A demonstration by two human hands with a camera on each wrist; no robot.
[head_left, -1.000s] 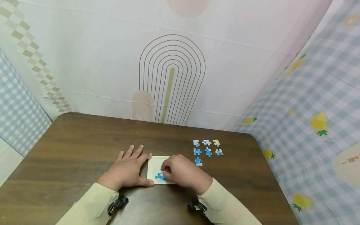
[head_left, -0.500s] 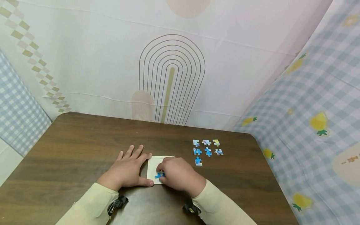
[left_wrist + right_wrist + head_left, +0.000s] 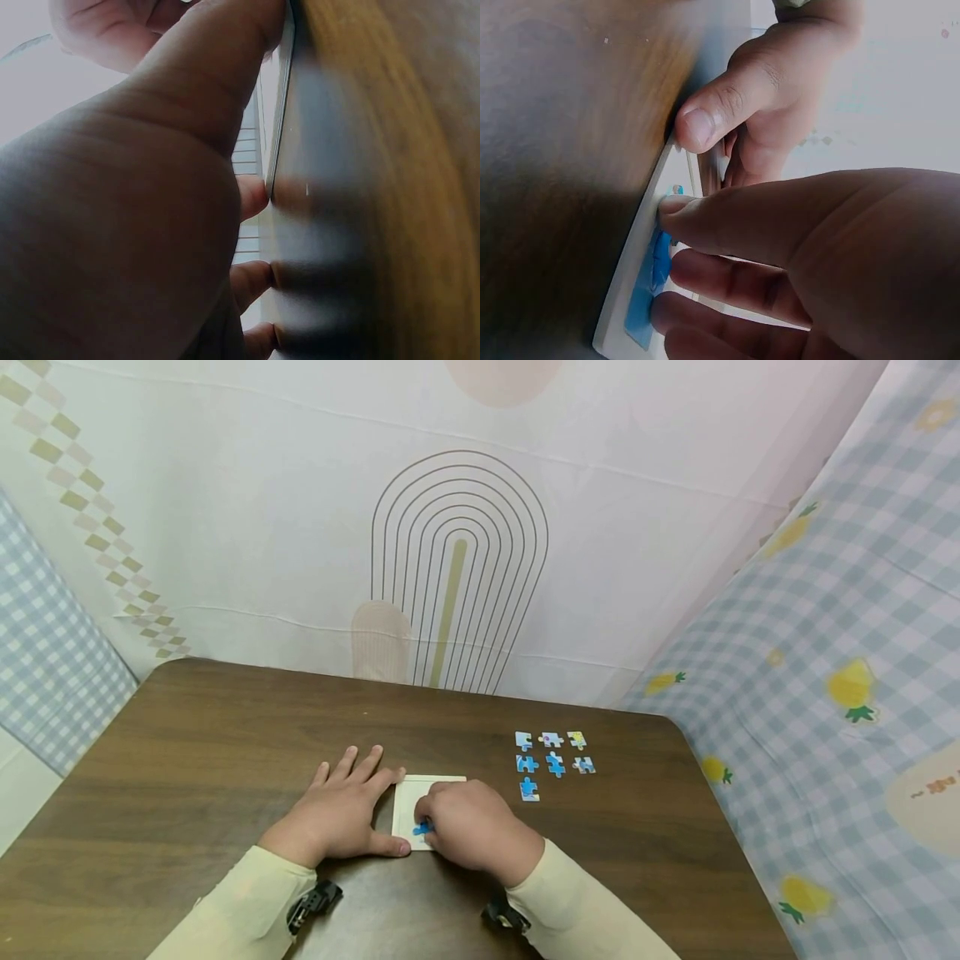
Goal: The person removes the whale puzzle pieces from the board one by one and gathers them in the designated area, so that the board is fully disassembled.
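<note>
A small cream puzzle tray (image 3: 404, 806) lies flat on the brown table. My left hand (image 3: 337, 818) is spread flat beside it, thumb and index finger touching its left edge; in the right wrist view the left thumb (image 3: 699, 127) presses on the tray's corner. Over the tray's right part, my right hand (image 3: 480, 827) pinches a blue puzzle piece (image 3: 661, 262) between thumb and curled fingers, low against the tray floor. Only a bit of that puzzle piece (image 3: 422, 829) shows from above. A lighter blue patch (image 3: 639, 311) lies on the tray floor near the fingers.
Right of the tray, several loose puzzle pieces (image 3: 555, 764) lie in rough rows on the table (image 3: 247, 735). A patterned cloth (image 3: 300, 527) hangs behind the table's far edge, and a checked cloth (image 3: 787, 693) hangs at the right.
My right hand has shifted left over the tray, covering more of the blue puzzle piece. The left hand, the tray and the loose pieces have stayed put.
</note>
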